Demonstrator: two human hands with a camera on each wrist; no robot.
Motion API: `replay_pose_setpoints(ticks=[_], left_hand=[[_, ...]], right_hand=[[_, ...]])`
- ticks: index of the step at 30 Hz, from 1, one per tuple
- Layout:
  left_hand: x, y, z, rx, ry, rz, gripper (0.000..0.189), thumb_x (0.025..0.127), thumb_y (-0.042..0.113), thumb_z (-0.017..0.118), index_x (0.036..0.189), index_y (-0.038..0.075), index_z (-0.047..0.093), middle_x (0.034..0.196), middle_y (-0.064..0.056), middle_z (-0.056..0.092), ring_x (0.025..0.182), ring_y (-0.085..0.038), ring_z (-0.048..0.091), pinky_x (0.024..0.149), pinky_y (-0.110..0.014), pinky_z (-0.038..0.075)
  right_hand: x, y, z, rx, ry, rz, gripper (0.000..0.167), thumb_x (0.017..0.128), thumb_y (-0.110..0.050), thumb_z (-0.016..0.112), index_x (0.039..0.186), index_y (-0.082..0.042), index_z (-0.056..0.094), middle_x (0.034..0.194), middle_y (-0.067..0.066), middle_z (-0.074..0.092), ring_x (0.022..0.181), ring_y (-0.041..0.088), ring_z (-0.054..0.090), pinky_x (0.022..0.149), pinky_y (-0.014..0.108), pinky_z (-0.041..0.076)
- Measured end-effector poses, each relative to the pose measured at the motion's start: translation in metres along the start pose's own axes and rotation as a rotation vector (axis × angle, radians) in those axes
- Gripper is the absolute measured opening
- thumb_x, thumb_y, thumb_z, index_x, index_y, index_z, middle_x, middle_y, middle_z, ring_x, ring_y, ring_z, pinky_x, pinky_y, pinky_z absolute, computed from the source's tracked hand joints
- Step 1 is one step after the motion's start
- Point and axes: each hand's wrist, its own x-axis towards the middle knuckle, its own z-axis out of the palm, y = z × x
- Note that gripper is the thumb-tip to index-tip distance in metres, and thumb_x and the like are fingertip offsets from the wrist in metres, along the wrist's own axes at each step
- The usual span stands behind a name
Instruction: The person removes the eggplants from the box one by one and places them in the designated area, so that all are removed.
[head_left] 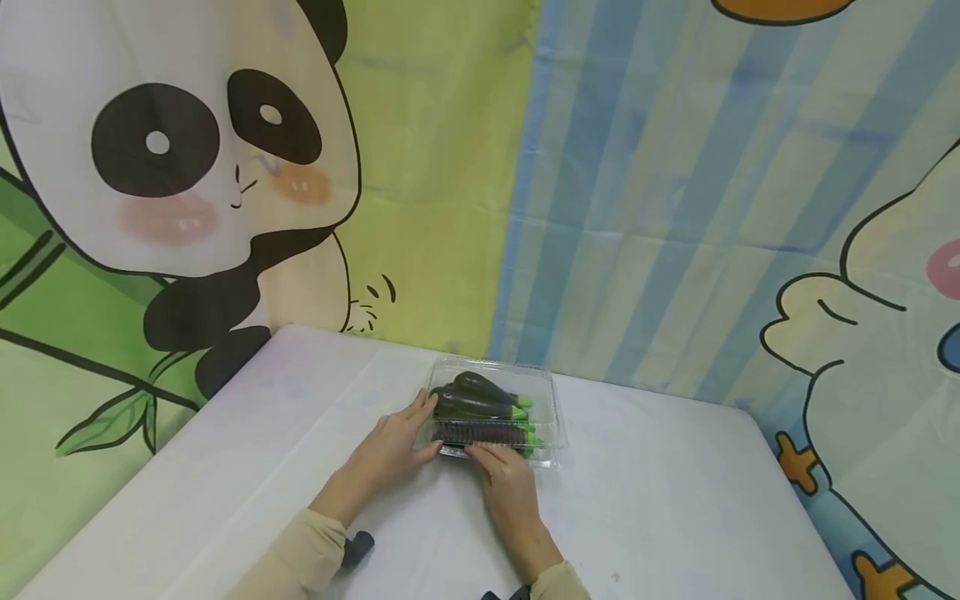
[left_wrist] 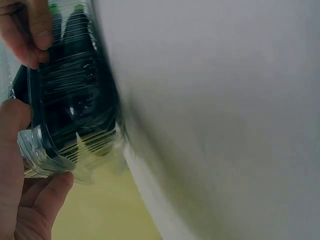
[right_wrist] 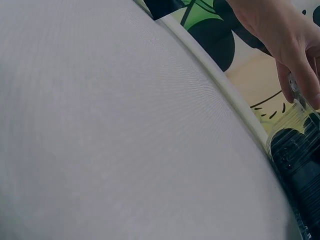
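Left fingers (head_left: 418,408): we're pinching the clear box (head_left: 545,392), likely steadying it | right fingers (head_left: 491,456): closely pinching its rim | eggplants (head_left: 471,405): lying inside, just beyond them

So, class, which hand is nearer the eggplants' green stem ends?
Right. The right hand is at the front of the clear container, near the green stem ends; the left hand at its left side, farther away.

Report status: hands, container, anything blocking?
Left hand gripping clear container at its left side; right hand on its near edge. Dark eggplants inside. Nothing visible blocking either hand.
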Motion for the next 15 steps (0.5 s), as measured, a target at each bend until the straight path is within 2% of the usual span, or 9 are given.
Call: replay_pose_setpoints(ticks=[10,15], left_hand=[[0.005,-0.001,-0.009,0.051,-0.091,0.045,0.062,0.081,0.025,0.075,0.133,-0.001,0.052,0.133,-0.032,0.05,0.081,-0.036,0.07,0.074,-0.038,0.06],[0.009,0.0,-0.011,0.076,-0.129,0.038,0.061,0.081,0.021,0.074,0.133,-0.001,0.052,0.132,-0.032,0.051,0.063,-0.025,0.066,0.066,-0.036,0.06]], right_hand=[[0.0,0.0,0.001,0.004,0.003,-0.008,0.027,0.068,-0.004,0.08,0.092,-0.015,0.076,0.092,-0.003,0.073,0.085,0.01,0.068,0.079,0.02,0.056],[0.001,-0.001,0.0,0.0,-0.018,0.009,0.025,0.07,-0.004,0.078,0.093,-0.015,0.075,0.092,-0.002,0.073,0.085,0.012,0.069,0.079,0.022,0.056]])
